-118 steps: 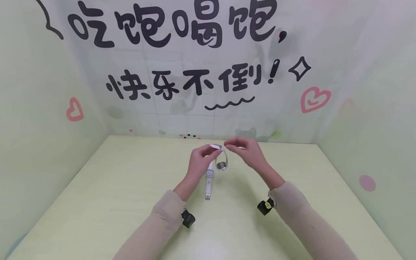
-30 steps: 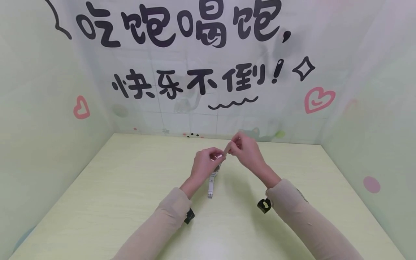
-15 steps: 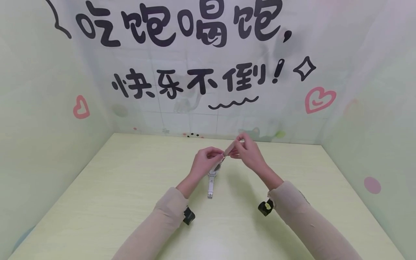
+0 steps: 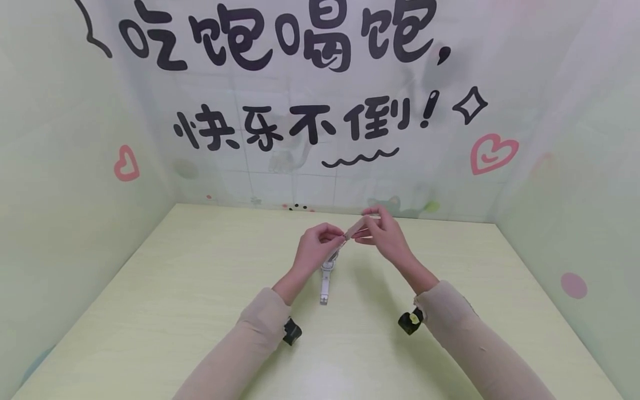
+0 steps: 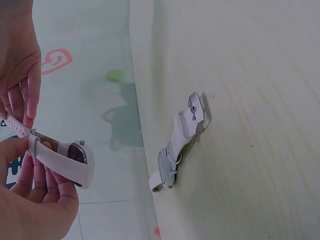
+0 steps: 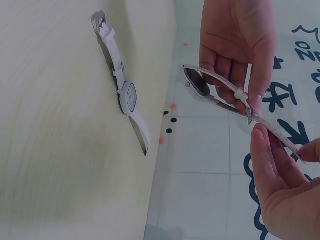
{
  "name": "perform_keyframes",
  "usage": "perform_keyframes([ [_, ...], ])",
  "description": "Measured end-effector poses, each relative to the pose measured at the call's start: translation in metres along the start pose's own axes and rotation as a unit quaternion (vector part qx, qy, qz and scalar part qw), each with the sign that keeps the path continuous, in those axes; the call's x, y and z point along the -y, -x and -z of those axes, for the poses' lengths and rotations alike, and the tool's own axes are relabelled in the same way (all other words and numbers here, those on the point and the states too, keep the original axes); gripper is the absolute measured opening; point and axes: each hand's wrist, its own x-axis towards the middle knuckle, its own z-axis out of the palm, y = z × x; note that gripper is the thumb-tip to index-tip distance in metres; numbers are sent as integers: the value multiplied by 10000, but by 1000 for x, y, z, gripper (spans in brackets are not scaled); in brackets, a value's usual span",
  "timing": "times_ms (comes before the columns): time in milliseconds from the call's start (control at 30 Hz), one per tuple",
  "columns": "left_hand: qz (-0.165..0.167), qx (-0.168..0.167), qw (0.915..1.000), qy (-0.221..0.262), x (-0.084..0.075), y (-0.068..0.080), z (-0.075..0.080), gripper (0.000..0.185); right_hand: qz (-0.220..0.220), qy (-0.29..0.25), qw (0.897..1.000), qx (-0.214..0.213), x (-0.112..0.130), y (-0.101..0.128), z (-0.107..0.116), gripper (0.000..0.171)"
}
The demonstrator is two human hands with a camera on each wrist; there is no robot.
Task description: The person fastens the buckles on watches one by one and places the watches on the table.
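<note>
A white-strapped wristwatch (image 5: 65, 167) is held above the table between both hands, its strap bent into a loop. My left hand (image 4: 315, 250) pinches the strap by the metal buckle (image 6: 249, 115). The perforated strap end (image 6: 281, 136) runs out past the buckle, and my right hand (image 4: 387, 239) holds it between thumb and fingers. The dark watch face (image 6: 197, 82) hangs at the loop's far side. Below lies a second white wristwatch (image 4: 325, 283) on the table, strap unfastened and stretched out; in the head view my left hand partly covers its upper end.
The pale yellow table (image 4: 200, 278) meets a printed back wall (image 4: 220, 183) with black lettering close behind the hands. Side walls stand left and right. Small black wrist cameras (image 4: 292, 331) hang under the sleeves.
Earlier the watch hung from my left hand with my right fingers just apart from it. My right hand has since taken the strap end, and more strap now shows beyond the buckle.
</note>
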Motion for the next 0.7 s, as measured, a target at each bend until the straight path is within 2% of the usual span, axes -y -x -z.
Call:
perform_keyframes([
  [167,-67,-18,10000,-31,-3,1,-1,14,240,203,9988,368,-4,2,1,23],
  [267,-97,-25,9999,-40,-4,1,-1,14,220,226,9986,435,-5,1,1,20],
  [700,-274,-13,9991,-312,-6,3,-1,12,76,126,9999,70,-10,3,-2,22],
])
